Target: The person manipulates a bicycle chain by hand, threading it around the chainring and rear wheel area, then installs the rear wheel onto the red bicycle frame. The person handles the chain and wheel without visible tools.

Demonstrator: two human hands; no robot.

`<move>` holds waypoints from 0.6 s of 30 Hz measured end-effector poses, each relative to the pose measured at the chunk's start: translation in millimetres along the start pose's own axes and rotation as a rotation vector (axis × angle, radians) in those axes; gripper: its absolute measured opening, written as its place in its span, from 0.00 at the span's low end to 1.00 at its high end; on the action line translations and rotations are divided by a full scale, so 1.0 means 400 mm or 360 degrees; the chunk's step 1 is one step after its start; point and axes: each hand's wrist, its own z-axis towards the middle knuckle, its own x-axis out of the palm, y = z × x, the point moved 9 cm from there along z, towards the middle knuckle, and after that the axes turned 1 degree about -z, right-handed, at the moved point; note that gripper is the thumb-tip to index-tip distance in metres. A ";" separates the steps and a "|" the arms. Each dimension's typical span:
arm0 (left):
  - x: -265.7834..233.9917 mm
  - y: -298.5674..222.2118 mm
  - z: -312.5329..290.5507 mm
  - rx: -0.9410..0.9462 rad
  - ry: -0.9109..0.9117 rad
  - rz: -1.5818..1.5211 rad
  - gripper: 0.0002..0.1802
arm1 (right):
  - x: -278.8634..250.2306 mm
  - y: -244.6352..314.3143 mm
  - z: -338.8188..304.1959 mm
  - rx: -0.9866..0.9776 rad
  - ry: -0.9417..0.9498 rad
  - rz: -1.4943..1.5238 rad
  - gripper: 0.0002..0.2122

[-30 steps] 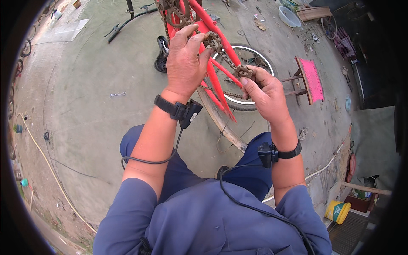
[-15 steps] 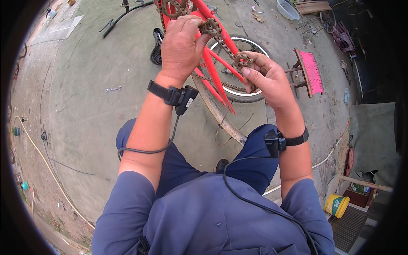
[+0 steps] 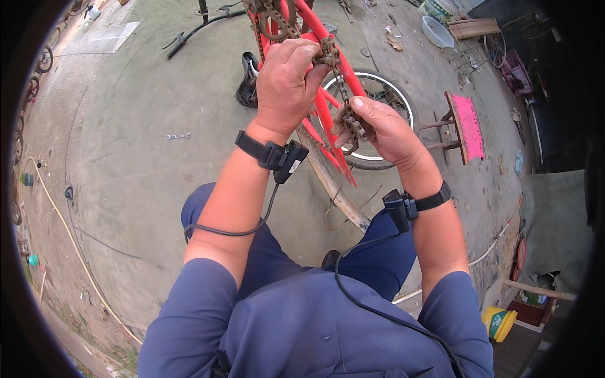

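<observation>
At the top centre of the frame the left hand [image 3: 287,82] pinches the upper run of a rusty chain [image 3: 343,104] against the red bicycle frame [image 3: 328,120], the right hand [image 3: 378,129] grips its lower end, and open concrete floor [image 3: 138,170] spreads left, with a small wrench [image 3: 179,136] lying well apart.

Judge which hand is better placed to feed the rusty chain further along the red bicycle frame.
Left, probably. The left hand pinches the chain at its upper end, close to the chainring on the red frame. The right hand holds the chain's lower stretch near the wheel, better suited to steadying it.
</observation>
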 end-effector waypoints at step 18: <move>-0.015 0.002 0.009 -0.0156 0.0057 -0.0193 0.09 | 0.007 0.137 0.058 -0.0685 -0.0370 0.0029 0.07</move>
